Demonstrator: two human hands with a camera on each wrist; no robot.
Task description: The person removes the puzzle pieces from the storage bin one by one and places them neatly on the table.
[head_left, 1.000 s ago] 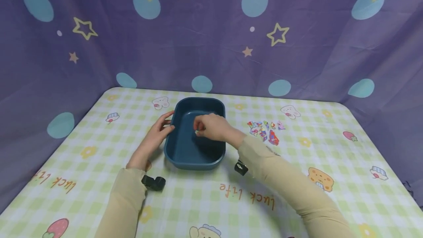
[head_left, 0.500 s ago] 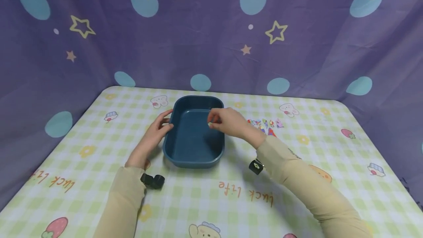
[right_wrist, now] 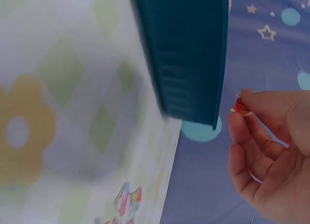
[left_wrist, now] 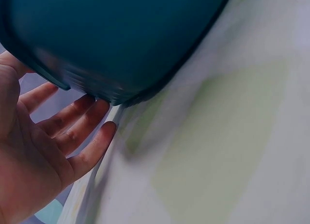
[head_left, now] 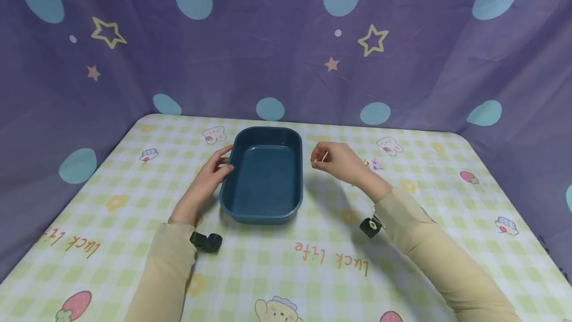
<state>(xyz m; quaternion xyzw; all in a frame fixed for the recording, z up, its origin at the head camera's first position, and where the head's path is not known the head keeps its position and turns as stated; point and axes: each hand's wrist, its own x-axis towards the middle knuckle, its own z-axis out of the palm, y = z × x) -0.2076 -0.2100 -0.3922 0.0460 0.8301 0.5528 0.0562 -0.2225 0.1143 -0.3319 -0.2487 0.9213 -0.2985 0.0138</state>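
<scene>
A deep blue-green rectangular bin (head_left: pixel 267 183) with rounded corners stands on the table. At its left side my left hand (head_left: pixel 210 177) rests with fairly straight fingers against the outer wall and the thumb by the rim; the left wrist view shows the fingertips at the bin's side. Right of the bin, above the table, my right hand (head_left: pixel 341 163) pinches a tiny red-and-orange sticker-like piece (right_wrist: pixel 240 107) between thumb and index finger. Several colourful sticker-like pieces (head_left: pixel 376 164) lie on the cloth beyond this hand, partly hidden by it.
A green-and-white checked tablecloth (head_left: pixel 250 272) with printed cartoons covers the table. Behind it hangs a purple curtain (head_left: pixel 268 63) with stars and blue ovals. Each forearm wears a black wrist camera, such as the left one (head_left: pixel 206 242).
My right hand has moved right, from above the inside of the bin to beyond its right rim, still pinching. The left hand stays at the bin, which has not moved on the table.
</scene>
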